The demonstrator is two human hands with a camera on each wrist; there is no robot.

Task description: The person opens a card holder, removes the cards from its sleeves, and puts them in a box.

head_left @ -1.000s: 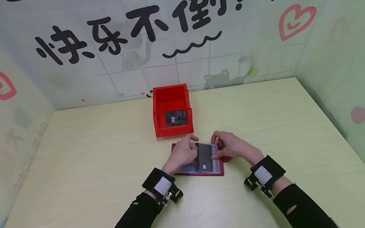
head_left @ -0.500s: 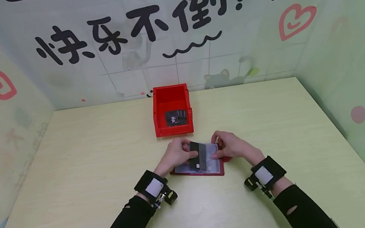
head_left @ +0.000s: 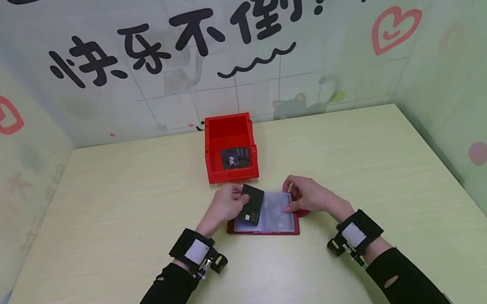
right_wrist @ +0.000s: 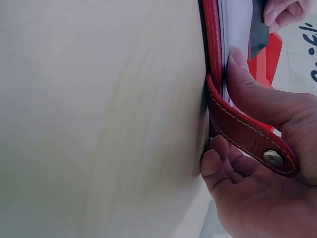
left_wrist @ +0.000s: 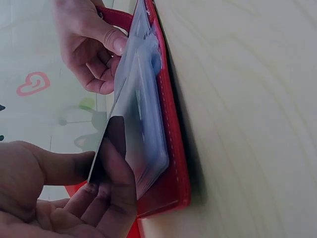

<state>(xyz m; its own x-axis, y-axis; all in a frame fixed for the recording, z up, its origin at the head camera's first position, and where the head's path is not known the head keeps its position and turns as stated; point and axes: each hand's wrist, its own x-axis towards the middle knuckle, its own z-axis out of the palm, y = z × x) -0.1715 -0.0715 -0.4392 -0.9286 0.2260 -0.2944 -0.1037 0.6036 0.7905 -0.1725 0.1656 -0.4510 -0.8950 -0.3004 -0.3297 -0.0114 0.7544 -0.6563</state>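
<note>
A red card holder with clear plastic sleeves lies open on the table. Between thumb and fingers, my left hand pinches a black card, tilted over the holder's left part. In the left wrist view, that card stands at an angle above the sleeves. At the holder's right edge is my right hand, its thumb on the sleeves and its fingers at the cover's outer side. The right wrist view shows the red strap with a metal snap beside this hand.
Just beyond the holder stands a red bin. Inside it lie black cards, one marked VIP. Printed cloth walls border the pale wooden table at the back and sides.
My left hand has moved left, drawing the black card leftward from the middle of the sleeves and turning it askew. The right hand has kept its place on the holder's edge.
</note>
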